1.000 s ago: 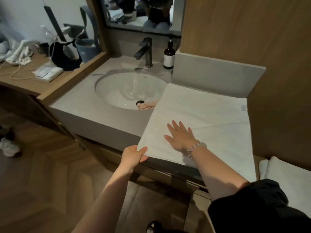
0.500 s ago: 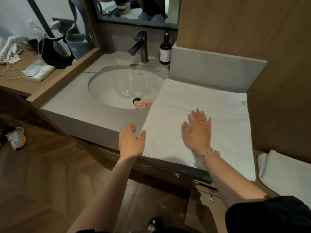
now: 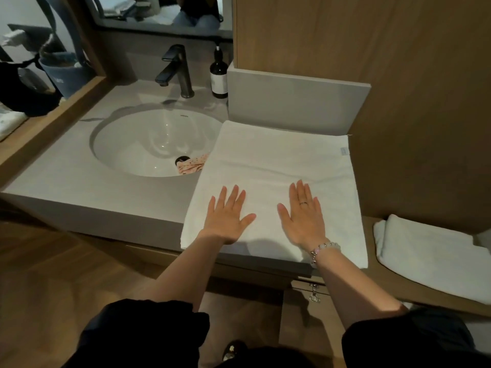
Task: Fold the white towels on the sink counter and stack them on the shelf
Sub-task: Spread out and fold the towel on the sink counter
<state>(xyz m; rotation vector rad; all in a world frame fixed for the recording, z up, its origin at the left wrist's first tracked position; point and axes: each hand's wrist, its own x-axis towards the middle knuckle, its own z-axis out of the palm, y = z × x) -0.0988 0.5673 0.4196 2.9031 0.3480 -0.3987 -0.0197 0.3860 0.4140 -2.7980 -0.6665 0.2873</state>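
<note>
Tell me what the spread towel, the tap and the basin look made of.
Towel: white woven cloth, probably cotton terry; matte, soft creases, a sewn label at the edge. Tap: metal, it seems, with a dark matte finish. Basin: likely glazed ceramic; white, glossy, with bright reflections.

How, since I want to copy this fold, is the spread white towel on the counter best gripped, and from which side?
Pinch the two near corners of the towel, coming from the front. It lies flat, far edge against the grey upstand, right edge by the wood panel; the near edge, seemingly at the counter front lip, is easiest to get under.
</note>
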